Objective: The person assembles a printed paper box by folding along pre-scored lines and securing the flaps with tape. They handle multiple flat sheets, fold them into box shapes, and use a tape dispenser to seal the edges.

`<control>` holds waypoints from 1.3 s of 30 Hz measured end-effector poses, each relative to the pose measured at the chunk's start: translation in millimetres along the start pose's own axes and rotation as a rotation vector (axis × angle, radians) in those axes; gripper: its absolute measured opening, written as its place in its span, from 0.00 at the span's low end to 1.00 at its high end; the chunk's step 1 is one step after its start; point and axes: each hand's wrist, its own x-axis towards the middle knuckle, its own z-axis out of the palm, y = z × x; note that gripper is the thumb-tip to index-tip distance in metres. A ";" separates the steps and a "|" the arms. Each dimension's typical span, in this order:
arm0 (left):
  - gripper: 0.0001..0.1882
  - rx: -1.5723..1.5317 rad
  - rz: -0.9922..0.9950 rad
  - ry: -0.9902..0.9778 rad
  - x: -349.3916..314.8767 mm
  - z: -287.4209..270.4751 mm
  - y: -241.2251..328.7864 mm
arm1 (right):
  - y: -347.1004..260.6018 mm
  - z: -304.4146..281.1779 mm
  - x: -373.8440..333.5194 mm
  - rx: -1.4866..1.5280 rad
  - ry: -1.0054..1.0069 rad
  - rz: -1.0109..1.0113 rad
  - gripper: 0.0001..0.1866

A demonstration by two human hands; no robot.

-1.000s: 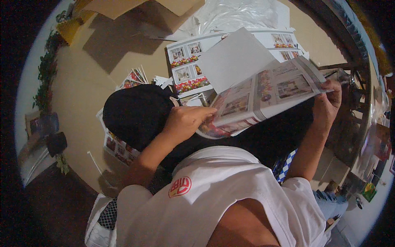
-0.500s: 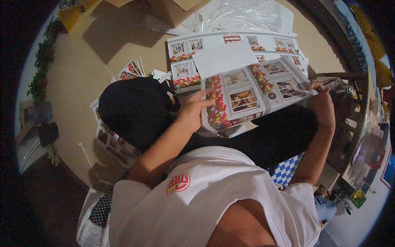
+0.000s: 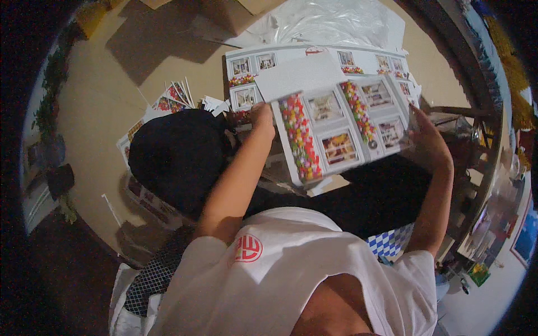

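A printed cardboard sheet [image 3: 342, 120], with windows and columns of colourful flowers on pale grey, is held up above my lap. My left hand [image 3: 262, 119] is closed at its upper left edge. Along the opposite edge my right hand [image 3: 428, 140] grips it, partly blurred and with some fingers hidden. A blank white panel [image 3: 300, 78] shows just beyond the held sheet. Further back lie larger printed sheets [image 3: 244, 78] with similar windows and flower rows, partly covered.
My black-clad knee [image 3: 174, 157] is raised at left. Near it lie flower-printed scraps and thin white strips [image 3: 179, 95]. Clear plastic wrapping [image 3: 330, 22] and a cardboard box [image 3: 246, 17] are at the back. A dark-framed rack [image 3: 465, 117] with assorted items stands at right.
The printed sheet has tilted so its face shows more fully. My left hand has shifted up to its upper left edge, and my right hand has moved lower and inward along the right edge.
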 end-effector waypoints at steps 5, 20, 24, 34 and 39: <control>0.12 0.546 0.173 0.205 118.9 -57.5 -68.4 | 7.2 19.5 5.9 -0.020 -0.035 0.059 0.37; 0.13 0.504 0.331 -0.905 -85.1 -2.6 128.8 | 28.9 43.1 2.4 0.182 0.155 -0.058 0.34; 0.10 0.575 0.428 -0.854 -99.8 7.5 135.4 | 27.9 32.7 1.8 0.280 0.094 -0.146 0.34; 0.03 0.620 0.722 -0.545 -116.0 14.7 122.4 | 35.6 19.6 -1.8 0.356 0.064 -0.101 0.38; 0.05 0.432 0.626 -0.494 -107.1 12.3 115.7 | 35.6 16.1 0.6 0.304 0.049 -0.079 0.39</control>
